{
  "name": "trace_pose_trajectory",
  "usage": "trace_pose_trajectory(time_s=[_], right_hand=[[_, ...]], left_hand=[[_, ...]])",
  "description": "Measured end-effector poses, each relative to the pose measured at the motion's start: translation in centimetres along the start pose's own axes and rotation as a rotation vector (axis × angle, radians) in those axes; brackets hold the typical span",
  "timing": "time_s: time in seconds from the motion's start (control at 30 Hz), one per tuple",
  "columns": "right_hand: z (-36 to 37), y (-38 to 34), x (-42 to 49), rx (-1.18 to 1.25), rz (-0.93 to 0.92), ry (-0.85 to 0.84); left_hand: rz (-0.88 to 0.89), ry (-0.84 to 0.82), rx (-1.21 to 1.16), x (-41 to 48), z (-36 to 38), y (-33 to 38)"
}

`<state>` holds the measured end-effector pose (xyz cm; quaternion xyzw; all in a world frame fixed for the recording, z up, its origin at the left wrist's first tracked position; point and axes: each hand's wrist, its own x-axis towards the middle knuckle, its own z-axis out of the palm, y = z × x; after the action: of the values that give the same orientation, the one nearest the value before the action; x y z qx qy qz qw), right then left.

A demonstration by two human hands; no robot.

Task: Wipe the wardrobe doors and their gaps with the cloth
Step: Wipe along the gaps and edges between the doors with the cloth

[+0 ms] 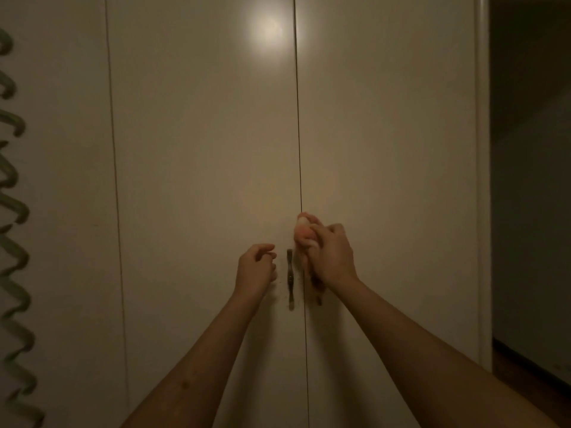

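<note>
At the far left edge, a green wavy pattern (14,211) runs down the pale wardrobe front. To its right, a thin dark gap (116,186) runs top to bottom, bounding the left door (204,149), a plain, pale panel with a bright round glare (268,29) near its top.

The left hand (256,267) is raised in front of this door, just left of a dark metal handle (290,278). Its fingers (266,250) are loosely curled and hold nothing; whether they touch the door cannot be told.

The handle stands upright, its long axis vertical, close beside the central gap (299,134) between the 2 doors.

The cloth (304,233), pinkish and bunched into a wad, sits on the central gap just above and right of the handle. The right hand (329,257) clenches it: the fingers (315,233) wrap over the wad from the right, and its upper end pokes out above them while a darker bit trails below the hand. The wad's long axis runs roughly vertical, along the gap.

The right door (389,149) is plain too. At its right edge stands a rounded white frame post (482,180), then a dark room beyond.

No writing or labels can be read anywhere.
</note>
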<state>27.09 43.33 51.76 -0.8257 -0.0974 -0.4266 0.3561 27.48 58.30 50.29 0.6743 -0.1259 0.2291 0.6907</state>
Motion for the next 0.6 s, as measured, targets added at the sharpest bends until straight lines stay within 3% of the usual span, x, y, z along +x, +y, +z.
trace_pose_trajectory(time_s=[0.13, 0.27, 0.37, 0.6], right_hand=[[0.5, -1.5, 0.2, -0.112, -0.055, 0.038], [1.4, -1.4, -0.6, -0.278, -0.078, -0.03], [2.5, -0.2, -1.5, -0.267, -0.065, -0.027], [5.6, 1.8, -3.4, -0.735, -0.15, -0.132]], left_hand=[[0.007, 0.019, -0.024, 0.2, -0.7, -0.6], [-0.005, 0.037, -0.062, 0.7, -1.3, -1.5], [-0.011, 0.043, -0.076, 0.8, -1.5, -2.1], [-0.027, 0.028, -0.068, 0.3, -1.4, -3.3]])
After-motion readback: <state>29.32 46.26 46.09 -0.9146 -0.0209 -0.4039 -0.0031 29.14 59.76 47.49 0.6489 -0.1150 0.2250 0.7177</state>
